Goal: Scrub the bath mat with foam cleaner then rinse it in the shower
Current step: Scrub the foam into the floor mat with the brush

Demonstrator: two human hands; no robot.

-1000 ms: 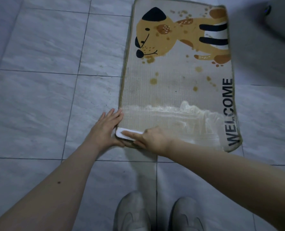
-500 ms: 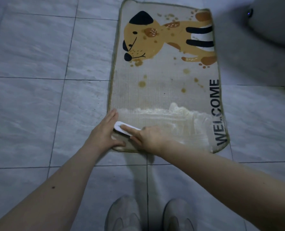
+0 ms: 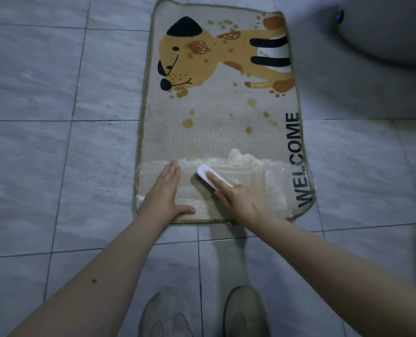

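A beige bath mat (image 3: 216, 132) with a yellow cartoon dog, brown stains and the word WELCOME lies on the tiled floor. White foam (image 3: 258, 166) covers its near end. My left hand (image 3: 165, 193) lies flat on the mat's near left corner, fingers together, thumb out. My right hand (image 3: 236, 198) presses a small white scrub brush (image 3: 208, 176) onto the foamy strip, index finger laid along the brush's top. The bristles are hidden under the brush.
Grey marbled floor tiles (image 3: 56, 154) surround the mat. A grey toilet base (image 3: 381, 32) stands at the top right, close to the mat's far right corner. My two grey slippers (image 3: 202, 312) are at the bottom, just short of the mat's near edge.
The brush and my right hand have moved from the mat's near left corner up and to the right into the foam. My left hand has shifted further onto the mat.
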